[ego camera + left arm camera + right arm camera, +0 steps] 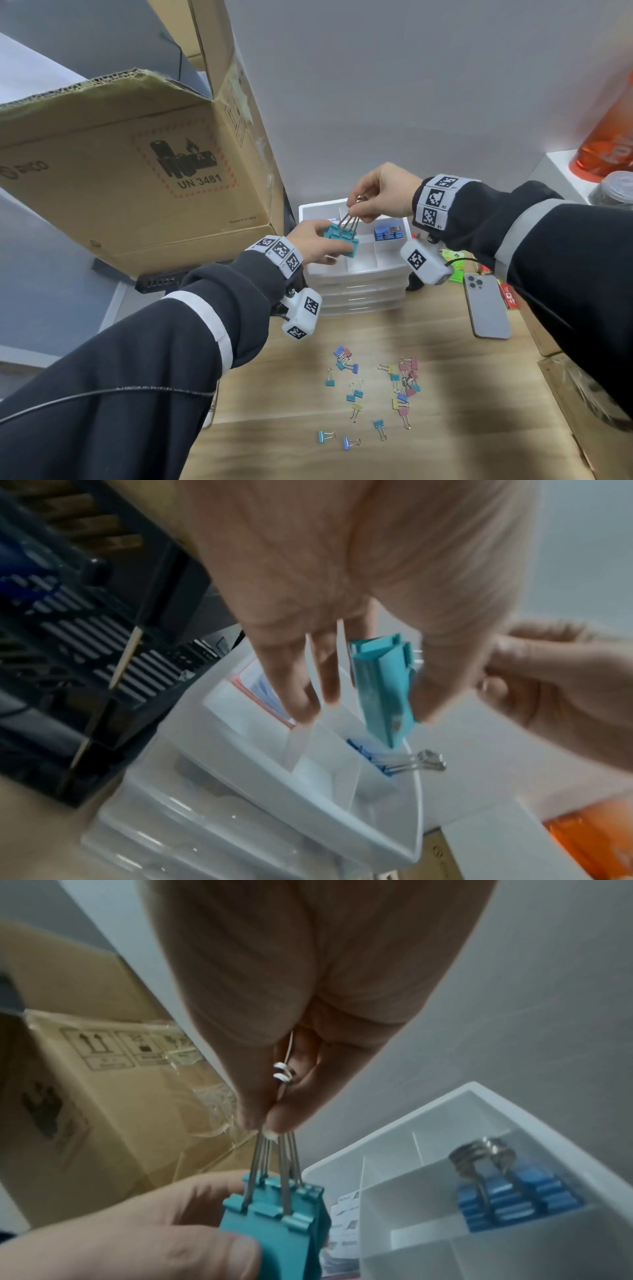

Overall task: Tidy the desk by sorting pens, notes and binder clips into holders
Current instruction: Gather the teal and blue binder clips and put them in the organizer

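A stack of teal binder clips [342, 238] [383, 691] [277, 1229] hangs over the white divided organizer tray [310, 209] [260, 764] [445, 1115]. My left hand [313, 241] [143, 1229] grips the teal bodies from the side. My right hand [373, 197] [270, 1121] pinches their wire handles [349, 221] [277, 1153] from above. A stack of blue binder clips [388, 233] [373, 756] [514, 1196] sits in the tray's far right compartment. Several small coloured binder clips [376, 390] lie scattered on the wooden desk [445, 394].
A large cardboard box [130, 164] [85, 1096] stands left of the tray. A grey phone [486, 305] lies to the right on the desk. An orange bottle [606, 137] stands on a white ledge at far right. Clear drawers [359, 291] sit under the tray.
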### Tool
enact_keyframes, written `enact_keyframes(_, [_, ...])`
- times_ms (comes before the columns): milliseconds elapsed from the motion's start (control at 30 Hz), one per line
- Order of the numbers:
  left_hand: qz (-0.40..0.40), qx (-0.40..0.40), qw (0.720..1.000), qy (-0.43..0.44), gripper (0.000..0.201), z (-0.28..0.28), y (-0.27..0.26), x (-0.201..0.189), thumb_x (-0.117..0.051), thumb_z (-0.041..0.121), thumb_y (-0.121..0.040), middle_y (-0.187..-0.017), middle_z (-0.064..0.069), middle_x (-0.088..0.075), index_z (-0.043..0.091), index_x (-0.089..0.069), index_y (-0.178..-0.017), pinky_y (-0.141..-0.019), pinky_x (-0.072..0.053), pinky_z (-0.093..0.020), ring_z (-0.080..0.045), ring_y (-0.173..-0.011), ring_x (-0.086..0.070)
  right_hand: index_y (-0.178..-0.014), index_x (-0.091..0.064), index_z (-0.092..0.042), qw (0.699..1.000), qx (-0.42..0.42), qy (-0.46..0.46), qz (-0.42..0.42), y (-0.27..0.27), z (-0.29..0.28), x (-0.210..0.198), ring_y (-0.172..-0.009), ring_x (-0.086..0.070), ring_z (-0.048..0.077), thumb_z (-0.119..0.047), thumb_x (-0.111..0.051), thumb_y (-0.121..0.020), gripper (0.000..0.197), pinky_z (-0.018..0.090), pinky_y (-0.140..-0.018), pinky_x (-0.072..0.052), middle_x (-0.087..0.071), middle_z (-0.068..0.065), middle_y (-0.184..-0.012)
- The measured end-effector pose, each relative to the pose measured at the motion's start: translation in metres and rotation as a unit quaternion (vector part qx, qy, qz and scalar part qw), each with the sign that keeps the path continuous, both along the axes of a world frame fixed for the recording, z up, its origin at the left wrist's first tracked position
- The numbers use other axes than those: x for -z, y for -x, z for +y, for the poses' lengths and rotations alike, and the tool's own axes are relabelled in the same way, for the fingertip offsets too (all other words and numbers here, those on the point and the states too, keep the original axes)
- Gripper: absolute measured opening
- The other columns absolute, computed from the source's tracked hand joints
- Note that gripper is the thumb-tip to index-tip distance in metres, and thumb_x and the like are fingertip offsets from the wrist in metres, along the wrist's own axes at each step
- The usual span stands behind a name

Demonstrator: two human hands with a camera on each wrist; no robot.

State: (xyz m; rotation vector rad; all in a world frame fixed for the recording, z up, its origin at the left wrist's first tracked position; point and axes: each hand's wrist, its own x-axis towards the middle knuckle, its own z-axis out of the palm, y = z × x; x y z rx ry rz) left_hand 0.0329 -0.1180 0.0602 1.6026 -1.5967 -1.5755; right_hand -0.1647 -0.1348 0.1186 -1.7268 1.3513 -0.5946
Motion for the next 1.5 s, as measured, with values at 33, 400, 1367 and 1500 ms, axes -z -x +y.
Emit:
enact_keyframes(33, [-0.041, -0.002, 0.998, 0.045, 0.052, -0.002, 0.0, 0.003, -0.084, 0.019, -0.078, -0.113, -0.01, -0.069, 0.01, -0.064, -0.125, -0.069, -0.06, -0.027, -0.018, -0.091, -0.068, -0.083, -0.075, -0.013, 0.999, -0.001, 0.02, 0.03, 0.0, -0.002, -0.001, -0.061, -0.07, 0.015, -0.013, -0.079, -0.081, 0.005, 0.027, -0.072, -0.06, -0.071, 0.002, -0.064])
enact_keyframes(400, [-0.191, -0.051, 0.951, 0.236, 0.035, -0.026, 0.027, 0.019, -0.074, 0.017, -0.081, -0.094, 0.001, -0.065, 0.022, -0.073, -0.116, -0.066, -0.048, -0.018, -0.01, -0.075, -0.059, -0.1, -0.077, -0.013, 0.953, -0.049, 0.178, 0.238, -0.001, -0.018, 0.004, -0.076, -0.06, 0.016, -0.021, -0.074, -0.086, 0.016, 0.02, -0.073, -0.042, -0.064, -0.003, -0.078])
enact_keyframes(1367, [-0.301, 0.085, 0.919, 0.24, 0.024, -0.043, 0.035, 0.044, -0.069, 0.029, -0.085, -0.066, 0.01, -0.054, 0.025, -0.076, -0.108, -0.065, -0.045, -0.026, -0.019, -0.072, -0.059, -0.107, -0.075, -0.022, 0.951, -0.095, 0.046, 0.29, -0.007, -0.027, 0.045, -0.081, -0.06, 0.018, -0.029, -0.065, -0.089, 0.022, 0.025, -0.067, -0.043, -0.067, -0.005, -0.084])
enact_keyframes(1500, [-0.291, 0.078, 0.929, 0.215, 0.016, -0.044, 0.033, 0.044, -0.073, 0.035, -0.083, -0.069, 0.009, -0.055, 0.026, -0.078, -0.096, -0.066, -0.042, -0.025, -0.021, -0.073, -0.059, -0.12, -0.067, -0.023, 0.967, -0.077, 0.013, 0.242, 0.002, -0.027, 0.047, -0.094, -0.067, 0.013, -0.036, -0.069, -0.084, 0.038, 0.033, -0.088, -0.054, -0.07, -0.013, -0.096])
